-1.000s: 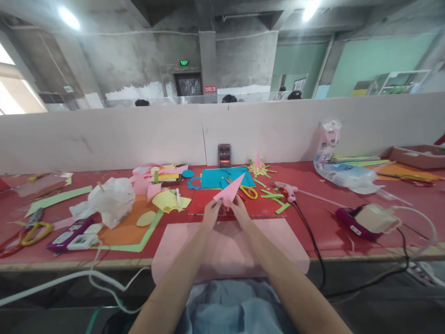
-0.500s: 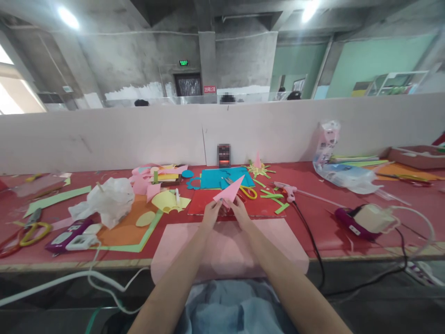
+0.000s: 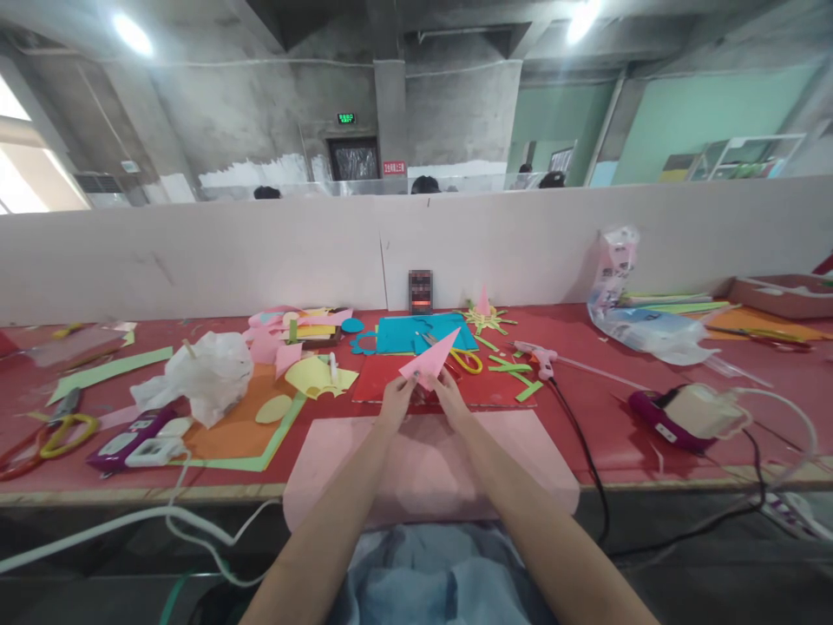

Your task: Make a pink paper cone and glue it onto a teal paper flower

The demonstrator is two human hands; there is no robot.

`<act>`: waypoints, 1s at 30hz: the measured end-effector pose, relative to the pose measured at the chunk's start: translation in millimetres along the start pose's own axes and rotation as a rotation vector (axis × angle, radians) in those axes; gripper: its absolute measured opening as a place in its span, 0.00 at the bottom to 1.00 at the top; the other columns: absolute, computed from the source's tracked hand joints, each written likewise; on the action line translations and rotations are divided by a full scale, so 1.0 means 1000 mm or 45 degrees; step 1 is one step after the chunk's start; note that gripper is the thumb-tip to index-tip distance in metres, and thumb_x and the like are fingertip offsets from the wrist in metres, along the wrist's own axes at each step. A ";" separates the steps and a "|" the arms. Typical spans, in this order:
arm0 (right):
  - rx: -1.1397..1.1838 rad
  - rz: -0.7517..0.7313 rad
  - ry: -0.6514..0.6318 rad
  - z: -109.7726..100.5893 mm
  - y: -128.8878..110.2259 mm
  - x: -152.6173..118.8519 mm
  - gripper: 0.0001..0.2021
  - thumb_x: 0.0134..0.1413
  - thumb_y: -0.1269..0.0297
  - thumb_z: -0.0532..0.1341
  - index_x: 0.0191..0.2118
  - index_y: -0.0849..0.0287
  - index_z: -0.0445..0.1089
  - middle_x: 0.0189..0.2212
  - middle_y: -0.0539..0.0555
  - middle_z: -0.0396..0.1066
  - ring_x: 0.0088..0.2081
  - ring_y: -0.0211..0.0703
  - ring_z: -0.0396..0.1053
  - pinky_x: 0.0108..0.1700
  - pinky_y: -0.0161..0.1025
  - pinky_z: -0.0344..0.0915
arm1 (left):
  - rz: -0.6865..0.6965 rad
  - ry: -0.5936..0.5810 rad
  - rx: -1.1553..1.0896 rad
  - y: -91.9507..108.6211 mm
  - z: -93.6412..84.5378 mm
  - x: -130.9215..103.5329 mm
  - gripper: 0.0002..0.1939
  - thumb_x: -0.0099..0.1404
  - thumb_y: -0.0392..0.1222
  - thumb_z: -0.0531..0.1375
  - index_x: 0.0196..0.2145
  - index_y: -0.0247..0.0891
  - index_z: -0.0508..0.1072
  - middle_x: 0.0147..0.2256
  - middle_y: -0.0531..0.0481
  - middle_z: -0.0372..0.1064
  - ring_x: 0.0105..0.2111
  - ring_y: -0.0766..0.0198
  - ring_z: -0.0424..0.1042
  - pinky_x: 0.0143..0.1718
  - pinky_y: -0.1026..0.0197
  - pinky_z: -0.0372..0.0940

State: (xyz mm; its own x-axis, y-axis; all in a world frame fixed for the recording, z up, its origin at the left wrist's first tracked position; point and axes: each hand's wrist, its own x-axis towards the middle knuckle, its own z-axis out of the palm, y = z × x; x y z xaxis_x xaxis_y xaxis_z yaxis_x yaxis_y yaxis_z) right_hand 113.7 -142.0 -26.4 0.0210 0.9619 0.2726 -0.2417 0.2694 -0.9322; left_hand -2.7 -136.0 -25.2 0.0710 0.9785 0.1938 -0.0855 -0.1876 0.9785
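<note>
A pink paper cone (image 3: 432,356) points up and to the right between my hands, above a red board (image 3: 377,382). My left hand (image 3: 396,399) pinches its lower left edge. At the lower right edge, my right hand (image 3: 449,395) is closed on the same cone. Just behind it lie yellow-handled scissors (image 3: 467,361) on blue sheets (image 3: 396,334). Farther back, another pink cone (image 3: 482,302) stands on yellow-green paper strips (image 3: 488,319). A pink sheet (image 3: 429,460) lies under my forearms at the table's front edge.
A pink glue gun (image 3: 539,358) with a black cord and green strips (image 3: 521,373) lie to the right. Purple power strips (image 3: 670,425) sit on both sides. Crumpled white plastic (image 3: 212,373) and cut papers (image 3: 227,425) are at left. A white partition (image 3: 292,252) closes off the back.
Almost nothing differs. Both hands keep their hold on the pink cone, and the whole view has shifted very slightly.
</note>
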 end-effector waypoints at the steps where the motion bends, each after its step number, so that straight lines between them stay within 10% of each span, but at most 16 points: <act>1: -0.006 -0.007 0.001 0.001 -0.001 -0.001 0.20 0.43 0.53 0.62 0.42 0.58 0.66 0.34 0.52 0.71 0.35 0.42 0.67 0.39 0.39 0.63 | -0.001 0.009 0.005 0.000 0.000 0.000 0.19 0.52 0.54 0.58 0.19 0.33 0.68 0.15 0.53 0.65 0.16 0.67 0.64 0.21 0.64 0.60; 30: -0.067 -0.004 0.136 -0.002 0.009 0.005 0.21 0.39 0.57 0.65 0.42 0.59 0.65 0.39 0.55 0.71 0.40 0.45 0.67 0.43 0.41 0.63 | 0.039 0.056 0.067 0.003 0.000 0.000 0.18 0.52 0.54 0.58 0.19 0.34 0.68 0.15 0.53 0.65 0.16 0.67 0.65 0.21 0.65 0.61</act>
State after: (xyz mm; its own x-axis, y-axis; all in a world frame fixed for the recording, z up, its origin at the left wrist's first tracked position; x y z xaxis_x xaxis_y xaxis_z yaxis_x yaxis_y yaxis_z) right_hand 113.5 -134.7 -34.0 0.1256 0.9598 0.2511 -0.1900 0.2717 -0.9434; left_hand -3.1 -136.8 -22.1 0.0254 0.9748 0.2216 -0.0345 -0.2207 0.9747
